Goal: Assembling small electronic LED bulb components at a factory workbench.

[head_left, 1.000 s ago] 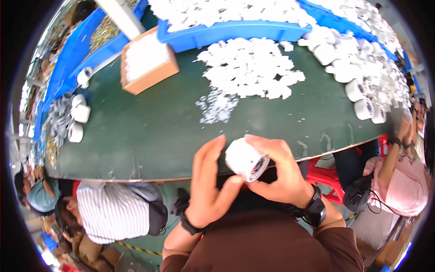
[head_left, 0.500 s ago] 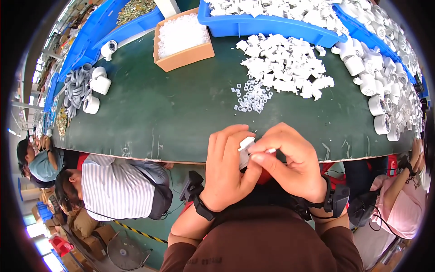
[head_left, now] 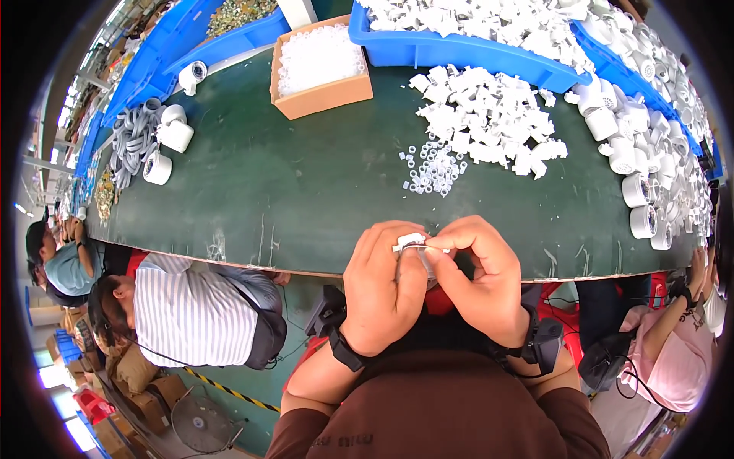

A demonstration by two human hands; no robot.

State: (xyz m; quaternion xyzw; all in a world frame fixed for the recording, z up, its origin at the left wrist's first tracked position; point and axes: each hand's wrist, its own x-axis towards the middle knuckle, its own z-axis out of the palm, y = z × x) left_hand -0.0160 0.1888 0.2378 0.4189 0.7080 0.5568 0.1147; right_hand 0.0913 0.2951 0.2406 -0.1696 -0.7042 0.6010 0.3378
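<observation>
At the near edge of the green table, my left hand (head_left: 384,287) is closed around a small white plastic part (head_left: 411,240) whose top shows between thumb and fingers. A greyish, see-through surface appears below it, partly hidden by the thumb. My right hand (head_left: 483,275) is pinched against the right side of this part, thumb and forefinger together; whatever small piece is between them cannot be made out. Beyond the hands lie a scatter of small clear plastic rings (head_left: 437,168) and a heap of white plastic parts (head_left: 489,115).
A cardboard box (head_left: 327,96) of clear pieces and a blue bin (head_left: 466,55) of white parts stand at the back. White round housings (head_left: 641,187) crowd the right side. Grey rings (head_left: 134,144) lie left. A person in a striped shirt (head_left: 199,310) sits to the left.
My right hand has moved slightly left, bringing its fingertips closer against the white part. The part has turned a little in my left hand. The view has shifted slightly.
</observation>
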